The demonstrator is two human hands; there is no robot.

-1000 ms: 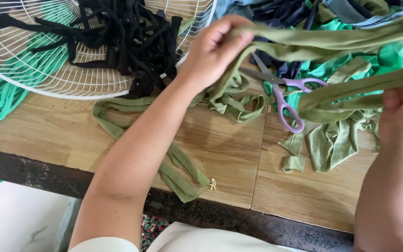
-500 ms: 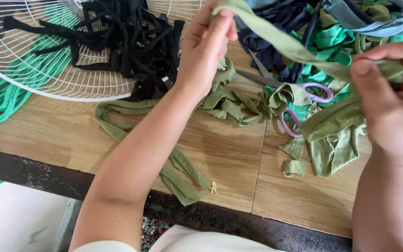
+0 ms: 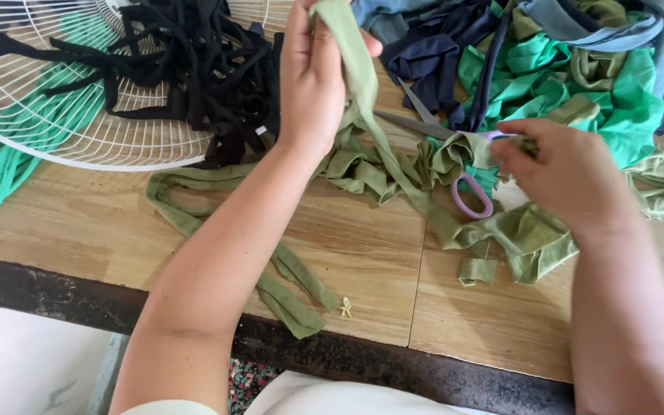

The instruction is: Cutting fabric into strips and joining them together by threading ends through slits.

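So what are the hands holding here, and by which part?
Both hold one olive-green fabric strip: left hand pinches its upper end, right hand grips it lower, above the scissors.

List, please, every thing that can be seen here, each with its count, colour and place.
olive fabric strip: one long, olive green, from the left hand across the table to the right hand
scissors: one, purple handles, mid table, partly under the strip
black strips: a pile, black, on the fan guard
fan guard: one, white wire, upper left
fabric heap: several pieces, green, navy, grey-blue, upper right
table: one, wooden
left hand: raised, grip on the strip
right hand: grip on the strip
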